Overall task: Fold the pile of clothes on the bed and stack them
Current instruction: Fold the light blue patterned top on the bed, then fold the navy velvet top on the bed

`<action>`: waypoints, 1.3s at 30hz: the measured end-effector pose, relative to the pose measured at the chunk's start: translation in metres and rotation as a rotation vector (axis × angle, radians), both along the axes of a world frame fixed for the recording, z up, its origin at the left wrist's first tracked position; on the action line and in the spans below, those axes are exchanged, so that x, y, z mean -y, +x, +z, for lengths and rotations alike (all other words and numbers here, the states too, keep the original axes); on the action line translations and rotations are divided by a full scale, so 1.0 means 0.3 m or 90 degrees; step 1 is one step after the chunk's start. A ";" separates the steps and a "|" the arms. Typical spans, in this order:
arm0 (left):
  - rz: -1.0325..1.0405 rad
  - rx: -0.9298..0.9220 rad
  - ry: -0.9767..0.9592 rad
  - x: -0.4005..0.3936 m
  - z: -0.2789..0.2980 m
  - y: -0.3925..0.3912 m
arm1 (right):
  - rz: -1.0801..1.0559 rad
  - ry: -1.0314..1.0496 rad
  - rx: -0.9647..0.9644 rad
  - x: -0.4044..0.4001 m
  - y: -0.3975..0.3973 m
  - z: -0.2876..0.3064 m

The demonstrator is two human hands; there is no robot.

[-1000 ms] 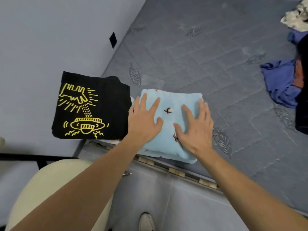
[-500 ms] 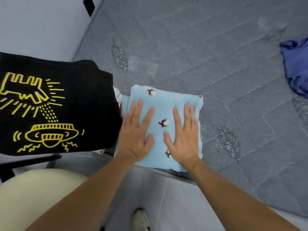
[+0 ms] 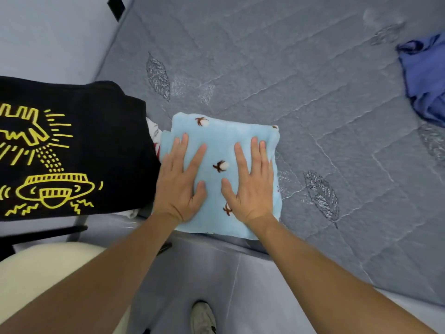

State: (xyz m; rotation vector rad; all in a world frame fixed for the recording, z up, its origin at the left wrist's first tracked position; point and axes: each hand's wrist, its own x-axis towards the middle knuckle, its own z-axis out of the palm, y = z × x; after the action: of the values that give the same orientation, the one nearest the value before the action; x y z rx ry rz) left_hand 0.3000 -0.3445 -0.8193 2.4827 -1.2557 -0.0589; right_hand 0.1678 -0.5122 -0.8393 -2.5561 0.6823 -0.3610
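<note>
Pressing flat on a folded light-blue garment (image 3: 224, 150), both hands lie palm down with fingers straight and spread. The left hand (image 3: 179, 182) covers the garment's left half; the right hand (image 3: 250, 182) covers its right half, and a small brown-and-white motif shows in the gap between the thumbs. The garment sits at the near edge of the grey quilted bed (image 3: 301, 75), directly under the hands. Just left of the left hand lies a folded black shirt (image 3: 96, 145) with a yellow printed design, its edge touching or nearly touching the blue garment; a bit of white fabric (image 3: 153, 130) peeks out between them. Far beyond the right hand, at the frame's right edge, an unfolded purple-blue garment (image 3: 426, 75) lies crumpled on the bed. Below the forearms, a pale shoe (image 3: 202, 318) is visible on the floor.
</note>
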 end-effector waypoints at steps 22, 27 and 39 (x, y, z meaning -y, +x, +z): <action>-0.013 0.089 0.101 0.708 0.549 -0.660 | 0.079 -0.013 -0.075 0.719 -0.769 0.522; -0.041 0.032 0.096 0.987 0.502 -0.747 | 0.024 -0.011 -0.103 0.970 -0.860 0.491; -0.115 -0.063 0.068 1.614 0.244 -0.633 | -0.104 -0.035 -0.188 1.570 -0.778 0.241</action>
State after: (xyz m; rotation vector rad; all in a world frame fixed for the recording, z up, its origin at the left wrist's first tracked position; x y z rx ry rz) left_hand 0.1101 -0.8288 -0.7461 2.4135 -1.4655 -0.2970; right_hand -0.0655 -0.9832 -0.7669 -2.6407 1.0042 -0.0522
